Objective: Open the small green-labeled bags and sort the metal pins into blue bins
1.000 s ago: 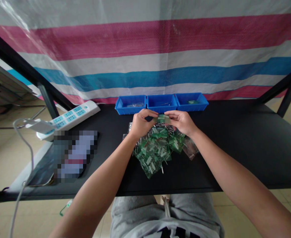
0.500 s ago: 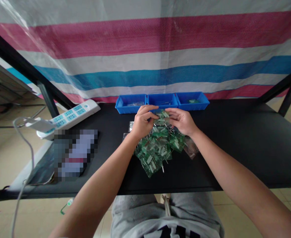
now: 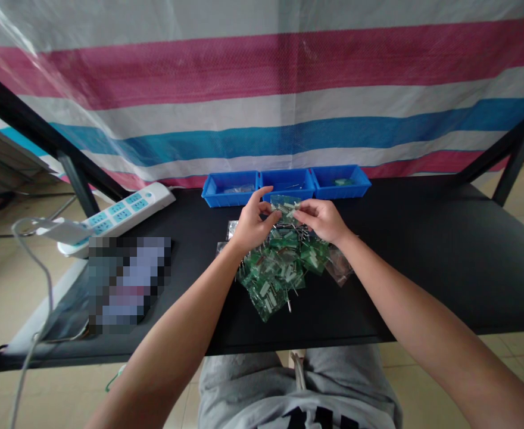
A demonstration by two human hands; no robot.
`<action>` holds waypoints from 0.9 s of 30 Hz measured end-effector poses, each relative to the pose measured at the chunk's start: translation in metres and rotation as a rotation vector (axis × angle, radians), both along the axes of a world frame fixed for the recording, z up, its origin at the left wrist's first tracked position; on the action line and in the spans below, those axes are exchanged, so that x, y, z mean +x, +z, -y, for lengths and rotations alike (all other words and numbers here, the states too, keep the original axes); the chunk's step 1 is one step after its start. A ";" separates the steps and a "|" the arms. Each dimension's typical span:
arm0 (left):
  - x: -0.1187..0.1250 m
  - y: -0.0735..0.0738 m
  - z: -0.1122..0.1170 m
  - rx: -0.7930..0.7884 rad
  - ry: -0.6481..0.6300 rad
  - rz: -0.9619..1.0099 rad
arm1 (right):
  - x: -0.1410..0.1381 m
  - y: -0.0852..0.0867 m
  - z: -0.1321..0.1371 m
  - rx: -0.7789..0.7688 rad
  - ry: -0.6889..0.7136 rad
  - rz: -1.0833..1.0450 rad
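My left hand (image 3: 253,221) and my right hand (image 3: 323,220) pinch opposite sides of a small clear green-tinted plastic bag (image 3: 286,202). Pale, strip-like pieces show inside it. My left index finger is raised off the bag, while the thumb presses its edge. Under and in front of both hands lies a heap of similar green bags (image 3: 273,271), with several thin metal pins (image 3: 289,305) poking out of it. A brownish clear bag (image 3: 339,266) rests at the heap's right side, below my right wrist.
Behind the hands stand three joined blue bins (image 3: 230,199), each with small items inside. To the left are a white power strip (image 3: 114,217) with a plugged-in charger and cable, and a blurred-out flat object (image 3: 137,286). Striped sheeting (image 3: 262,140) hangs behind the black table (image 3: 423,262).
The bag between my hands has come slightly nearer and tilted, so its pale contents show more plainly. My left fingers have spread wider. The whole view has shifted a little.
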State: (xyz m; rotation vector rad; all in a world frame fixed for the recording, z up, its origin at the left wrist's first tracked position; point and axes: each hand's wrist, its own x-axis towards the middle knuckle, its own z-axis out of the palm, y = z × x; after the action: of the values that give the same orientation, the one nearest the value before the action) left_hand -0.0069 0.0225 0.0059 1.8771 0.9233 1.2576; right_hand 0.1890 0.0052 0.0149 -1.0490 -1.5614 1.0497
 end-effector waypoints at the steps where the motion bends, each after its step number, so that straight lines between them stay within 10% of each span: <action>1: 0.000 0.000 0.000 -0.009 -0.011 0.002 | 0.000 0.000 0.000 -0.029 0.009 -0.029; 27: 0.005 0.002 0.003 -0.171 -0.136 0.214 | -0.004 0.001 0.010 -0.001 0.079 -0.143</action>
State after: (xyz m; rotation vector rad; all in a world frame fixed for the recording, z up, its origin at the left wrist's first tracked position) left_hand -0.0016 0.0196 0.0079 1.6096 0.7515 1.2291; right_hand 0.1854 -0.0047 0.0155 -0.8984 -1.4964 1.1544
